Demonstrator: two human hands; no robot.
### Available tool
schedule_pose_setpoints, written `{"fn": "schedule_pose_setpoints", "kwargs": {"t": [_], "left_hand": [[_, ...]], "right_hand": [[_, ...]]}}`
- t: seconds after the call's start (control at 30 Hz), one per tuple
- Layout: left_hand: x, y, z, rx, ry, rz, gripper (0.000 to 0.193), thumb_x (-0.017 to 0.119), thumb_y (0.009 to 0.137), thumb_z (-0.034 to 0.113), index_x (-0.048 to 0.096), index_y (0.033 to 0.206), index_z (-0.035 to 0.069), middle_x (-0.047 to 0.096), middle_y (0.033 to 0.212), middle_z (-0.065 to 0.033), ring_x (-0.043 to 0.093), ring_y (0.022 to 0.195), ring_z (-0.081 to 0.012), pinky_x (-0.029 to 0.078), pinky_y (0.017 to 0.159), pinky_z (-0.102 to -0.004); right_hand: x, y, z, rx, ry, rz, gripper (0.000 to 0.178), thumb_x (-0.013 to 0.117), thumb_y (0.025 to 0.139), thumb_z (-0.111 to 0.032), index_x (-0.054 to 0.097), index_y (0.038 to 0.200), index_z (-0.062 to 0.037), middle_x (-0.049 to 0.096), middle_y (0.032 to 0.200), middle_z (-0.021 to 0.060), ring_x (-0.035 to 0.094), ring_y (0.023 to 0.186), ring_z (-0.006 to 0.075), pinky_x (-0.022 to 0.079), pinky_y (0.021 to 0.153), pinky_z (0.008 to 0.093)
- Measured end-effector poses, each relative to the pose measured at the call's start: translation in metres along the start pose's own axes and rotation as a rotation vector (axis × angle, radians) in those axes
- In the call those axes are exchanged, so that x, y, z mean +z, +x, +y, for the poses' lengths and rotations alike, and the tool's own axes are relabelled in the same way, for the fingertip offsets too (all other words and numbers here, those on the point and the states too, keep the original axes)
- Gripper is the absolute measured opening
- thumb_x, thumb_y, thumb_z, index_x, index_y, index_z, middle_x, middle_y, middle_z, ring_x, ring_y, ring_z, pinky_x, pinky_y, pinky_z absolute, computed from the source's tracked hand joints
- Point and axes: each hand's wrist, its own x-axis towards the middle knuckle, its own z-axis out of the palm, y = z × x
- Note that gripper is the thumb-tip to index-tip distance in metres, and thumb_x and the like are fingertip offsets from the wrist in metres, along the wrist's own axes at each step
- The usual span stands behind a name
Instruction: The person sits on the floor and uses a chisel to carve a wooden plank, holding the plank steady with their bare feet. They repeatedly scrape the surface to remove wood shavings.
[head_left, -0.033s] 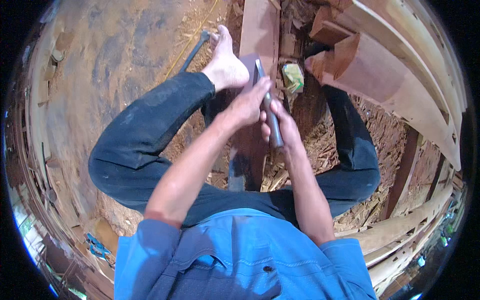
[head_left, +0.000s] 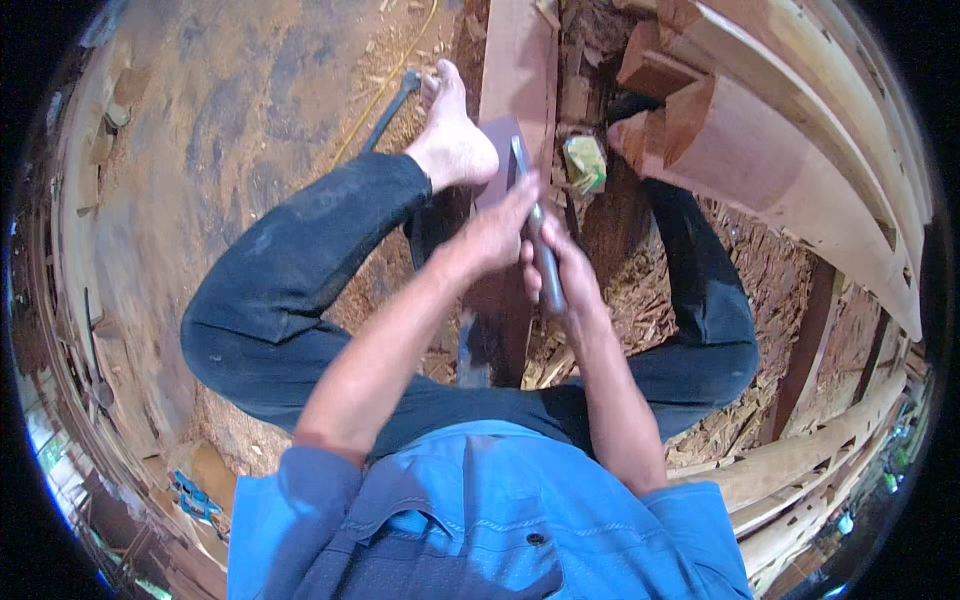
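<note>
Far out to the left of my hands I see bare packed dirt floor (head_left: 200,130), with curved timber ribs (head_left: 70,330) stacked along its outer edge. Closer in, up and to the left of my left hand, a dark metal tool (head_left: 392,108) lies on the ground beside a thin yellow cord (head_left: 385,85). My bare left foot (head_left: 452,140) is planted just above the left hand, its heel touching the reddish plank (head_left: 515,90) that runs away from me between my knees. My left hand (head_left: 497,232) is folded down over the near end of that plank, fingers curled and pressing against the shaft of the chisel (head_left: 537,235); it looks like a guiding grip, closed around the steel. The chisel itself sits between both hands, its blade tip resting on the plank's face just beyond the left fingers. My right hand (head_left: 568,280) is wrapped tight around the chisel's handle, directly beside and slightly below the left, the two hands touching. Just above the right hand, a small green packet (head_left: 585,162) lies among wood chips (head_left: 650,290). Further right, well apart from the hands, heavy curved red timbers (head_left: 780,160) arch across, and pale planks (head_left: 800,480) lie below them.
</note>
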Motion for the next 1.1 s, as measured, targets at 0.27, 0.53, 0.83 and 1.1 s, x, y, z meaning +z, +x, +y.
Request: {"fn": "schedule_pose_setpoints", "kwargs": {"t": [0.27,0.53,0.83,1.1], "left_hand": [[-0.019,0.019,-0.005,0.125,0.341,0.112,0.093,0.071,0.069,-0.004,0.027,0.151,0.0,0.028,0.157,-0.0241,0.033,0.144,-0.0338,0.033,0.118,-0.0368],[0.008,0.002,-0.005,0.102,0.354,0.108,0.092,0.073,0.069,0.0,0.029,0.15,0.004,0.024,0.159,-0.0238,0.035,0.143,-0.0363,0.036,0.116,-0.0415],[0.006,0.014,0.003,0.052,0.305,0.054,0.095,0.072,0.07,-0.003,0.025,0.152,0.003,0.024,0.158,-0.0267,0.036,0.142,-0.0384,0.034,0.117,-0.0418],[-0.005,0.029,-0.021,0.182,0.424,0.157,0.087,0.065,0.072,-0.004,0.027,0.15,0.0,0.027,0.156,-0.0273,0.03,0.145,-0.0386,0.028,0.12,-0.0415]], "right_hand": [[0.011,0.024,-0.022,-0.044,0.022,-0.044,0.037,0.048,0.103,-0.036,0.045,0.134,-0.0152,0.061,0.079,0.0018,0.054,0.045,0.0116,0.045,0.036,0.0249],[0.002,-0.002,-0.011,-0.006,-0.001,-0.003,0.055,0.053,0.099,-0.045,0.038,0.146,-0.02,0.06,0.08,0.002,0.054,0.045,0.0158,0.047,0.038,0.0301],[0.0,0.0,-0.016,-0.029,0.073,-0.033,0.033,0.05,0.102,-0.04,0.049,0.127,-0.0193,0.061,0.078,0.0014,0.054,0.044,0.0115,0.046,0.035,0.0254],[0.001,0.022,-0.031,0.02,0.039,-0.033,0.039,0.05,0.101,-0.039,0.046,0.135,-0.0185,0.061,0.078,0.0015,0.053,0.044,0.0119,0.046,0.036,0.0263]]}}
